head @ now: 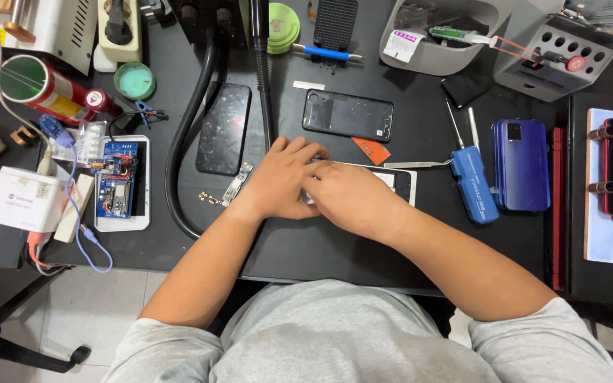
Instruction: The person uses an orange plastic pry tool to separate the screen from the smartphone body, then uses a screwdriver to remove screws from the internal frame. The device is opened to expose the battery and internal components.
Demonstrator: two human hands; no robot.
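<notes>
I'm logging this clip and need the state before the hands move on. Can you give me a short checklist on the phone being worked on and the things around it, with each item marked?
1. Both hands on the phone: ok; left hand and right hand cover its left end.
2. Grip on the phone: cannot tell; the fingers hide it.
3. Tweezers within reach: ok, lying beside the phone's top edge.
4. Blue tool clear of the hands: ok, to the right.
5. Small board apart from the left hand: ok, just left of the wrist.
6. Black hose clear of the phone: ok.
</notes>
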